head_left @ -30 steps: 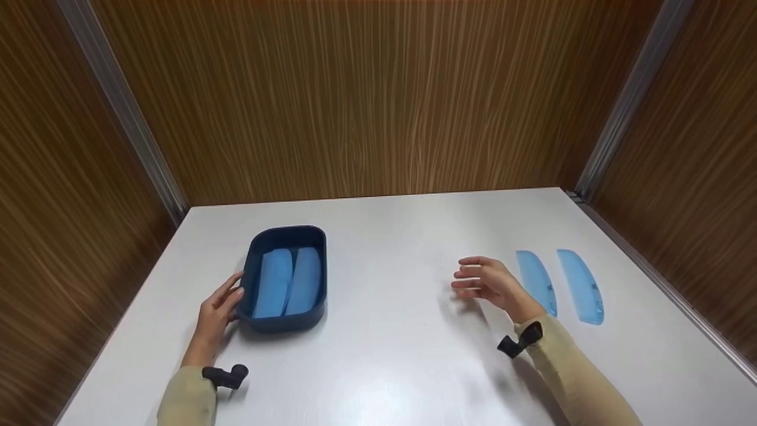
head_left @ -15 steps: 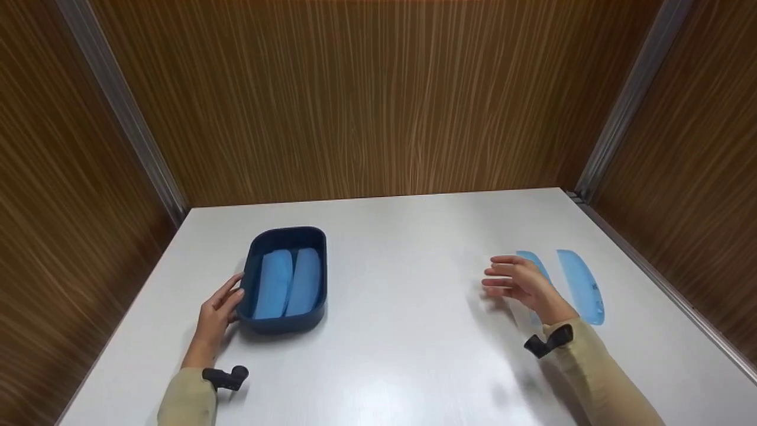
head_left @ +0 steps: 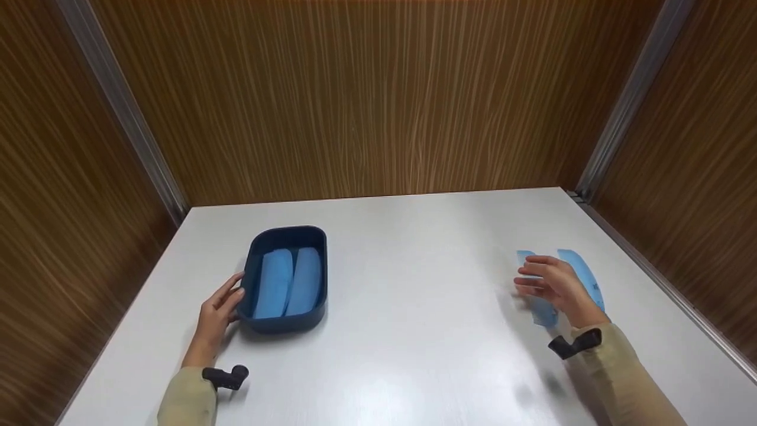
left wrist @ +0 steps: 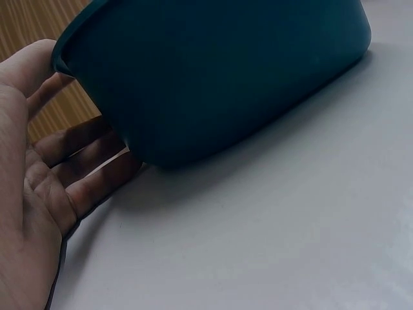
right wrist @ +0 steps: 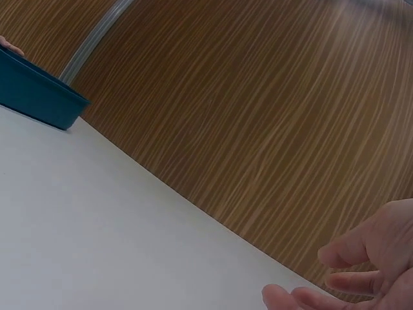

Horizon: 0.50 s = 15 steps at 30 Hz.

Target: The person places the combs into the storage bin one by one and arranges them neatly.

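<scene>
On the left of the white table stands a dark blue rectangular tub (head_left: 285, 324) with rounded corners. Two light blue curved pieces, a left one (head_left: 274, 284) and a right one (head_left: 304, 281), lie side by side in it. My left hand (head_left: 214, 313) rests against the tub's left side, thumb at the rim (left wrist: 64, 39) and other fingers along the outer wall. My right hand (head_left: 553, 284) hovers with loosely spread fingers and holds nothing. It partly covers a light blue comb (head_left: 544, 313), whose fine teeth show, and a second similar piece (head_left: 578, 266).
The white table (head_left: 402, 278) stretches between the tub and the two pieces on the right. Wood-grain panels stand at the back (head_left: 378, 100) and both sides, with metal posts (head_left: 621, 106) in the corners.
My right hand has moved right, from the table left of the two blue pieces to over them. The left hand and the tub have stayed put.
</scene>
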Tool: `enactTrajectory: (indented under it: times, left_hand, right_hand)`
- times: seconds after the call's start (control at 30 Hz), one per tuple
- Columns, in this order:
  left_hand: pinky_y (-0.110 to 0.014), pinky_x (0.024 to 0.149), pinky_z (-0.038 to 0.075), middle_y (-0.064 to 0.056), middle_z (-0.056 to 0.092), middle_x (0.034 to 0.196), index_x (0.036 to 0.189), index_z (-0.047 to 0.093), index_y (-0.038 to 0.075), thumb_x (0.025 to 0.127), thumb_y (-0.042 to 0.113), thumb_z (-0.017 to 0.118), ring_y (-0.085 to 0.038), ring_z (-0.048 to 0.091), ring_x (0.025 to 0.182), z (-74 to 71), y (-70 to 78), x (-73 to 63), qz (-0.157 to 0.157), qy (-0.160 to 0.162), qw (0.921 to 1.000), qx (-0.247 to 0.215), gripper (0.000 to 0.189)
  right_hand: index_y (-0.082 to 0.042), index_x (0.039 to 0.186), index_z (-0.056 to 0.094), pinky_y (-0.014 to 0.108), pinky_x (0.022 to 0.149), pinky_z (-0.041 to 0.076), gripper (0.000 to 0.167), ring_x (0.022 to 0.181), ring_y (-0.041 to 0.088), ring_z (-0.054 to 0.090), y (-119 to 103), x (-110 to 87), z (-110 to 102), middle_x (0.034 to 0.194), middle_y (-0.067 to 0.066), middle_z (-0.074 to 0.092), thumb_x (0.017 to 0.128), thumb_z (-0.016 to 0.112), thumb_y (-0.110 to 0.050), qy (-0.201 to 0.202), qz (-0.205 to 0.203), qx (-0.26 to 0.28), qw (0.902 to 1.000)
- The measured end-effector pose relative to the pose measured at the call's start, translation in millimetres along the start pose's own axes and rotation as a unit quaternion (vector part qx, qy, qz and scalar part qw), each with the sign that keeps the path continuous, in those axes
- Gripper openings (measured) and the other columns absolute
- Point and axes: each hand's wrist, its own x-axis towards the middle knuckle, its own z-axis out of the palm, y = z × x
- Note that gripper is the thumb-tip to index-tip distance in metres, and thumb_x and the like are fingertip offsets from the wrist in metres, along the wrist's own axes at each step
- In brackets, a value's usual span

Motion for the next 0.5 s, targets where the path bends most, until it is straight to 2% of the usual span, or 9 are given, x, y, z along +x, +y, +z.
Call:
enactTrajectory:
  times: [0.13, 0.23, 0.33, 0.5]
  left_hand:
    - [-0.024, 0.081, 0.045, -0.013, 0.046, 0.136, 0.143, 0.039, 0.020, 0.095, 0.032, 0.053, -0.024, 0.045, 0.120, -1.8, -8.6, 3.9, -0.004, 0.003, 1.0000, 0.001, 0.051]
    - [-0.024, 0.081, 0.045, -0.011, 0.045, 0.138, 0.143, 0.039, 0.023, 0.095, 0.036, 0.052, -0.023, 0.045, 0.121, -3.8, -16.6, 8.4, -0.002, 0.003, 1.0000, 0.005, 0.051]
    - [-0.023, 0.082, 0.045, -0.009, 0.043, 0.140, 0.143, 0.038, 0.024, 0.095, 0.038, 0.052, -0.022, 0.044, 0.122, -5.0, -19.6, 10.8, 0.002, 0.001, 0.9999, 0.010, 0.052]
    - [-0.023, 0.081, 0.045, -0.011, 0.042, 0.140, 0.143, 0.038, 0.021, 0.096, 0.034, 0.051, -0.022, 0.042, 0.122, -2.1, -9.6, 4.9, -0.002, -0.002, 0.9999, 0.010, 0.051]
  right_hand:
    - [0.004, 0.140, 0.024, 0.036, 0.079, 0.051, 0.064, 0.088, 0.024, 0.065, 3.2, -2.6, -9.8, 0.108, 0.016, 0.056, 0.091, 0.060, -0.015, 0.022, -0.013, -0.037, 0.9990]
    - [0.006, 0.141, 0.022, 0.035, 0.077, 0.051, 0.064, 0.086, 0.023, 0.066, 5.8, -3.9, -15.8, 0.112, 0.020, 0.054, 0.092, 0.058, -0.016, 0.044, -0.031, -0.081, 0.9953]
    - [0.007, 0.140, 0.023, 0.034, 0.075, 0.052, 0.062, 0.086, 0.023, 0.065, 7.5, -4.0, -20.3, 0.120, 0.026, 0.048, 0.093, 0.055, -0.018, 0.080, -0.052, -0.140, 0.9855]
    - [0.009, 0.139, 0.024, 0.035, 0.075, 0.052, 0.060, 0.102, 0.038, 0.057, 9.0, -2.8, -25.2, 0.128, 0.034, 0.039, 0.094, 0.052, -0.020, 0.128, -0.069, -0.222, 0.9642]
